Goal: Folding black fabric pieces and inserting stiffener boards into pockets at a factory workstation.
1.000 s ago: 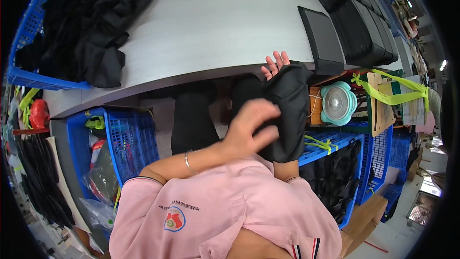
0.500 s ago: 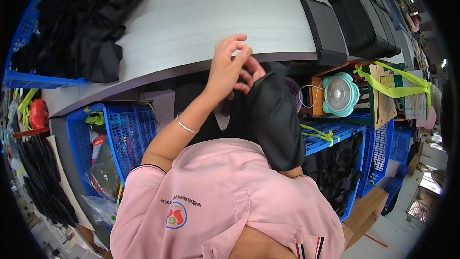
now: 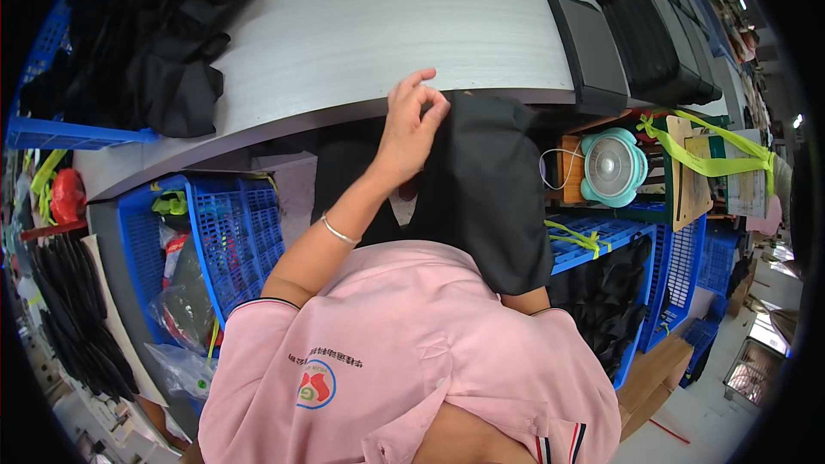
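A piece of black fabric (image 3: 494, 180) hangs over my right forearm and reaches up to the front edge of the table. My left hand (image 3: 410, 125) is at its upper left corner, thumb and forefinger pinched together on the fabric's edge, the other fingers curled or raised. A silver bangle (image 3: 339, 231) circles my left wrist. The fabric hides my right hand; only a short stretch of right forearm (image 3: 526, 301) shows between its lower edge and my pink sleeve.
The pale table (image 3: 387, 26) carries a heap of black fabric (image 3: 172, 43) at left and stacked black padded pieces (image 3: 649, 43) at right. Below stand a blue basket (image 3: 236, 232), a turquoise fan (image 3: 614, 167) and a blue crate (image 3: 593, 245) holding black pieces.
My right fingers, visible beside the left hand before, are now covered by the fabric. Its upper end has risen and spread flatter, and my left hand has come down slightly to its edge.
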A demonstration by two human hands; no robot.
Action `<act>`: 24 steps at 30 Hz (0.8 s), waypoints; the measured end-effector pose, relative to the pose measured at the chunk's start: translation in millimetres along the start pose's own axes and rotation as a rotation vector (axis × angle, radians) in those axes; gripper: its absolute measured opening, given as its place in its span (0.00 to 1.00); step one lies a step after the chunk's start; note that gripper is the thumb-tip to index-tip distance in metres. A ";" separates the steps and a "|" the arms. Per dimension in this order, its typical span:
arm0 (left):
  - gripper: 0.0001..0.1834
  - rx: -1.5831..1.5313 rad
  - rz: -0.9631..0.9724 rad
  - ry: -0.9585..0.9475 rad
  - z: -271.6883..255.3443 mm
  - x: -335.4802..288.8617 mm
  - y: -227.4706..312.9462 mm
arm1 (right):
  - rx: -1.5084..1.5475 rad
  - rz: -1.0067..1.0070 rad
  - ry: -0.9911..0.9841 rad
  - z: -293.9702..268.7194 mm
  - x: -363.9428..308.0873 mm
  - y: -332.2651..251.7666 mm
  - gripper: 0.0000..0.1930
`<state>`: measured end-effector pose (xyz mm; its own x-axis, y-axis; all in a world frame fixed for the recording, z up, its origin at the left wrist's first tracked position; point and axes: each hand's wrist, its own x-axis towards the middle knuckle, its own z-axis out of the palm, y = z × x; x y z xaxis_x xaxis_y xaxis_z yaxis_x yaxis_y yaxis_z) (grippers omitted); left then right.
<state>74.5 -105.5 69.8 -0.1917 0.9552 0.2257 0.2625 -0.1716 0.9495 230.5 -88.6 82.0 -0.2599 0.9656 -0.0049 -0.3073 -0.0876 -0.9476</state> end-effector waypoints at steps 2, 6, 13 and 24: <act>0.06 0.050 0.087 -0.170 -9.1 6.4 -1.0 | -0.156 -0.058 -0.058 6.7 -2.1 -13.6 0.22; 0.10 -0.110 -0.151 -0.230 -6.2 3.5 18.9 | -0.470 -0.165 -0.192 15.6 -6.5 -39.0 0.21; 0.33 0.133 0.388 -0.013 27.1 -59.6 50.8 | 0.153 -0.052 0.217 -22.9 78.9 -4.5 0.18; 0.09 -0.364 -0.146 -0.083 29.2 -45.4 33.1 | -0.393 -0.387 0.094 -17.7 79.2 21.0 0.12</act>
<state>119.5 -147.5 84.6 -0.1213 0.9895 0.0782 -0.1174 -0.0925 0.9888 219.6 -9.7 56.1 -0.1079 0.9283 0.3559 0.0047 0.3585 -0.9335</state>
